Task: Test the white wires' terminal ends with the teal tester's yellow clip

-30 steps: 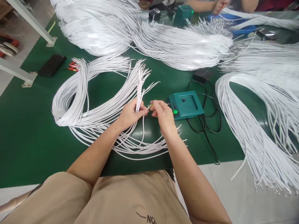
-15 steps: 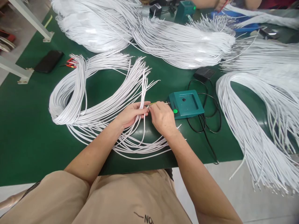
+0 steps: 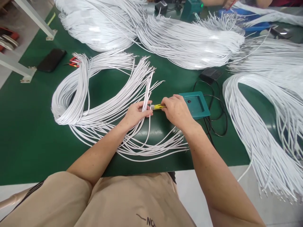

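Note:
My left hand is closed, with thumb and fingers round a few white cables whose ends stick up past the fingers. At its fingertips is a small metallic connector end, joined to short yellow wires. My right hand pinches these yellow wires near their right end, beside a teal box that it partly covers. Below and left of both hands, a large looped bundle of white cables spreads over the green table.
More white cable bundles lie at the back and at the right, hanging over the table edge. A black adapter with black cord is behind the box. A black phone-like object and red-handled pliers lie left. Another person's hand is at the far side.
My right hand has moved right, away from my left fingertips, so more of the yellow wires shows between the hands. My left hand still holds the white cables.

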Motion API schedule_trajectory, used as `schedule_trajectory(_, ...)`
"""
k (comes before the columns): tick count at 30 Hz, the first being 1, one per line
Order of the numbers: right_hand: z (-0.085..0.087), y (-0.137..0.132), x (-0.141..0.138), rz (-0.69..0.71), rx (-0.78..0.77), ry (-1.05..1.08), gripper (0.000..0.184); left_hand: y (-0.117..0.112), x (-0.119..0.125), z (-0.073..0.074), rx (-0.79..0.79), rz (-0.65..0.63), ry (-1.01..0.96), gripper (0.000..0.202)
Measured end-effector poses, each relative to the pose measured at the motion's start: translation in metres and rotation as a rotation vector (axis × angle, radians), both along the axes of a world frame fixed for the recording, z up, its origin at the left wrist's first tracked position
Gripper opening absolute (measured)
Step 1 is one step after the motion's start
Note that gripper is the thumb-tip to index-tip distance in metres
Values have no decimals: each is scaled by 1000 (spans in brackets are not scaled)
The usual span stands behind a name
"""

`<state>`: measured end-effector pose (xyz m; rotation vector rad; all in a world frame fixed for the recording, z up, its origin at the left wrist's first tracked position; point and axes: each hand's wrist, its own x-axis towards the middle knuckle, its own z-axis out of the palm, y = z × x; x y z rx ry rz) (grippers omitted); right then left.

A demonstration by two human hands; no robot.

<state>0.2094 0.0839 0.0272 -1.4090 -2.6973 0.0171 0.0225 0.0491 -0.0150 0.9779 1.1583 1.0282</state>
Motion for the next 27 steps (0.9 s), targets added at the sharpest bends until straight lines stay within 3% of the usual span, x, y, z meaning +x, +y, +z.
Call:
schedule_trajectory(10, -7, 7, -3, -48, 7, 71, 14, 2, 3, -3, 23, 31, 247, 51)
schedule_trajectory(16, 0, 0, -1, -22, 3, 87, 10, 2, 2, -8, 57, 17, 337, 49)
schedule_trajectory(22, -8, -10, 10, -399, 252, 92, 40, 3, 0, -5, 33, -9, 327, 51)
schedule_trajectory(27, -13, -7, 13, -413, 193, 88, 47, 2, -5, 0, 10, -7, 275, 49)
